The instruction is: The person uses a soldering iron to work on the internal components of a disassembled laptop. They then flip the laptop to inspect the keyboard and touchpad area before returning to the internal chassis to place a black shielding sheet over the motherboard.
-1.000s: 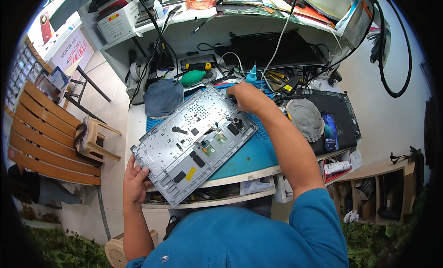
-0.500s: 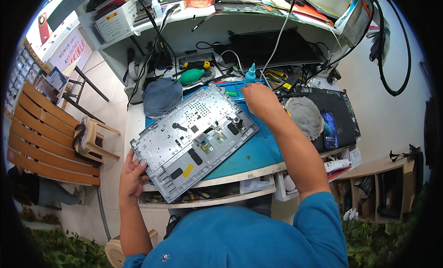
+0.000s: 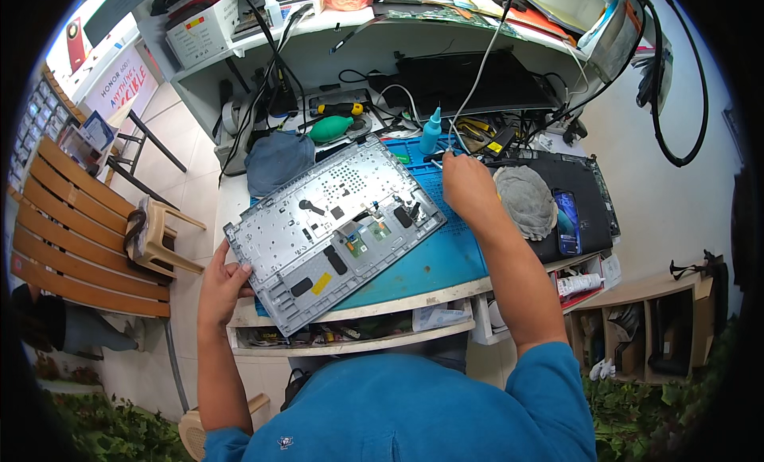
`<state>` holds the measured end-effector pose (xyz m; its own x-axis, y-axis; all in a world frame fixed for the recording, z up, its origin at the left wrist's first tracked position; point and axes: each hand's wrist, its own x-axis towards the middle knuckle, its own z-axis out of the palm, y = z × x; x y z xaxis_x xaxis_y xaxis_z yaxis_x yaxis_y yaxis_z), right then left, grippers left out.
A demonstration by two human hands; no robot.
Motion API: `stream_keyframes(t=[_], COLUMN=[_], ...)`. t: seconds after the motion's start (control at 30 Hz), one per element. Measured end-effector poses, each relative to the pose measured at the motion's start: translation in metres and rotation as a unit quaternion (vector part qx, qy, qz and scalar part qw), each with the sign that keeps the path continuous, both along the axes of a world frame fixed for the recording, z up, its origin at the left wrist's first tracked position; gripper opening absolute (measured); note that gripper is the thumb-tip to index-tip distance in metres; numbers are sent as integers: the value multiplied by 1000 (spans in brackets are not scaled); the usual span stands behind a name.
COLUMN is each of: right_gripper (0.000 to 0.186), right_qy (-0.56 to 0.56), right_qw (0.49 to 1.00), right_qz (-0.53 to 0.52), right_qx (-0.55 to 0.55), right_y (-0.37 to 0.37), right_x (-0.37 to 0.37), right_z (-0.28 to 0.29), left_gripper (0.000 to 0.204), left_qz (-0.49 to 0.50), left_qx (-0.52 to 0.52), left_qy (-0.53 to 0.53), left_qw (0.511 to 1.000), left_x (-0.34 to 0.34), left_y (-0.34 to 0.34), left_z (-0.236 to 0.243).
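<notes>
**Laptop Palmrest Shell Steadied on the Mat**

On the blue work mat (image 3: 446, 259), the grey laptop palmrest shell (image 3: 334, 227) lay inner side up, turned at an angle, with its near-left corner overhanging the bench edge. I judged that this overhang gave my left hand (image 3: 219, 287) room to grip the corner from the side, and that the inner face was turned up to expose the small boards, black pads and yellow label.

My left hand held that corner with the thumb on the upper face and the fingers curled against the edge, closed on the shell to keep it from sliding.

My right hand (image 3: 469, 187) was beyond the shell's far-right corner, over the mat and just beside the small blue bottle (image 3: 430, 132). Its fingers were drawn together at the tips. A thin white cable (image 3: 477, 72) ran down to that point, but I could not tell whether the fingertips pinched it or some small part.

A folded grey cloth (image 3: 525, 199) and a phone (image 3: 567, 219) rested on the black laptop base (image 3: 593, 187) to the right, near that hand. A blue-grey cloth (image 3: 274, 159) lay behind the shell.
</notes>
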<state>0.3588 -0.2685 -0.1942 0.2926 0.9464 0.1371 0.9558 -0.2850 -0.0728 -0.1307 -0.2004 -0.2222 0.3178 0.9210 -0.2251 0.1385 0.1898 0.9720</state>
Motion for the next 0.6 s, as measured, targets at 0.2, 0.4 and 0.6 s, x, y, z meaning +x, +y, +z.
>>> stream_keyframes(t=[0.2, 0.4, 0.6], right_gripper=[22, 21, 36], right_qy=[-33, -44, -25], right_qw=[999, 998, 998], right_qz=[9, 13, 49], right_qx=[24, 36, 14], right_y=[0, -3, -12], right_x=[4, 1, -13], right_z=[-9, -11, 8], left_gripper=[88, 89, 85], left_qz=[-42, -53, -2], left_qx=[30, 25, 90], left_qy=[120, 172, 296], left_qw=[991, 983, 951], left_x=[-1, 17, 25], left_y=[10, 8, 1], left_z=[9, 27, 36])
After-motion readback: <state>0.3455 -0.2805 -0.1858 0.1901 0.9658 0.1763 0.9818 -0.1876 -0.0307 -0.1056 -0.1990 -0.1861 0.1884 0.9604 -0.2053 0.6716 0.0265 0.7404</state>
